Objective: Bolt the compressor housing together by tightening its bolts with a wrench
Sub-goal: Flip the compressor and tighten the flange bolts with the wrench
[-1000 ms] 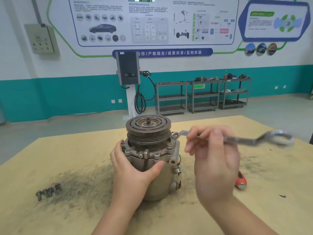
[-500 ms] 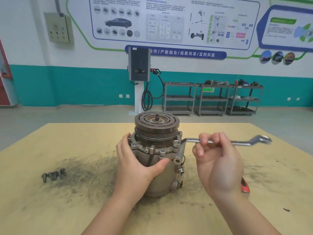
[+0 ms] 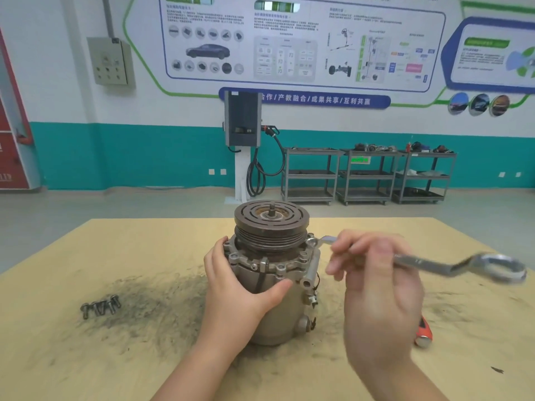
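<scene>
Now, compressor: the compressor housing [image 3: 270, 308] stands upright near the middle of the yellow table [image 3: 86, 357], its grooved pulley [image 3: 271, 227] on top with a short shaft sticking up from the centre
Left hand: the left hand [image 3: 234, 287] wraps the housing's left and front side, thumb across the front just under the bolted flange, fingers behind the left edge; it is closed around the body
Right hand: the right hand [image 3: 376, 287] is blurred, to the right of the compressor, fingers curled over the wrench shank, gripping it
Wrench: the wrench [image 3: 419, 260] is a double ring spanner lying roughly level; its near ring sits on a flange bolt [image 3: 311, 241] at the upper right of the housing, its far ring sticks out to the right past the hand, blurred
Loose bolts: 4 loose bolts [image 3: 100, 306] lie in a small cluster on the table, well apart to the left, at the edge of a dark grimy smear [image 3: 150, 308]
Other item: an orange-handled tool [image 3: 423, 332] lies on the table just right of the right wrist, partly hidden by it
Background: 3 grey trolleys [image 3: 367, 175] stand against a teal and white wall, beside a charging post [image 3: 242, 146]
</scene>
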The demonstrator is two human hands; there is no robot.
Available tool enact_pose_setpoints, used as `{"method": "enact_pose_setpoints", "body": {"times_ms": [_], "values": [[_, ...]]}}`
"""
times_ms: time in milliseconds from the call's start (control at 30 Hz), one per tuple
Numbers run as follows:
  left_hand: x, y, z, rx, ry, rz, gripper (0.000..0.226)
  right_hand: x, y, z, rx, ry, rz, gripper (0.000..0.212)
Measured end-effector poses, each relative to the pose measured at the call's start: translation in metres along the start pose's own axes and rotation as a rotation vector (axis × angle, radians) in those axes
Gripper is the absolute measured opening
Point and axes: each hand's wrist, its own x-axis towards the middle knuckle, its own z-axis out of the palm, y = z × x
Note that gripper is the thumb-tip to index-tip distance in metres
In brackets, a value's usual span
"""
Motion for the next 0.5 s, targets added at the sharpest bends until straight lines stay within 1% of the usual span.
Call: {"method": "enact_pose_setpoints", "body": {"times_ms": [33, 100, 167, 267, 367, 400, 433, 467, 500], "values": [[0.0, 0.0, 0.0, -0.001, -0.006, -0.003, 0.12, 0.007, -0.002, -0.003, 0.109, 0.073, 0.136, 0.036], [0.0, 0.001, 0.0, -0.006, -0.008, -0.007, 0.122, 0.019, 0.0, -0.01, 0.227, 0.153, 0.367, 0.043], [0.0, 0.002, -0.001, -0.012, -0.003, -0.01, 0.123, 0.028, 0.006, -0.016, 0.321, 0.209, 0.542, 0.036], [0.0, 0.004, 0.0, -0.01, 0.001, -0.008, 0.124, 0.038, 0.017, -0.022, 0.421, 0.202, 0.708, 0.023], [0.0, 0.004, 0.0, -0.009, 0.001, -0.006, 0.124, 0.045, 0.023, -0.025, 0.461, 0.17, 0.791, 0.013], [0.0, 0.004, 0.0, -0.009, 0.004, -0.008, 0.124, 0.044, 0.023, -0.025, 0.465, 0.169, 0.795, 0.012], [0.0, 0.004, 0.0, -0.008, 0.005, -0.009, 0.124, 0.039, 0.023, -0.026, 0.456, 0.173, 0.768, 0.015], [0.0, 0.004, 0.0, -0.011, 0.006, -0.011, 0.124, 0.032, 0.024, -0.027, 0.43, 0.176, 0.702, 0.021], [0.0, 0.004, 0.0, -0.012, 0.008, -0.01, 0.124, 0.022, 0.024, -0.026, 0.385, 0.167, 0.594, 0.028]]}}
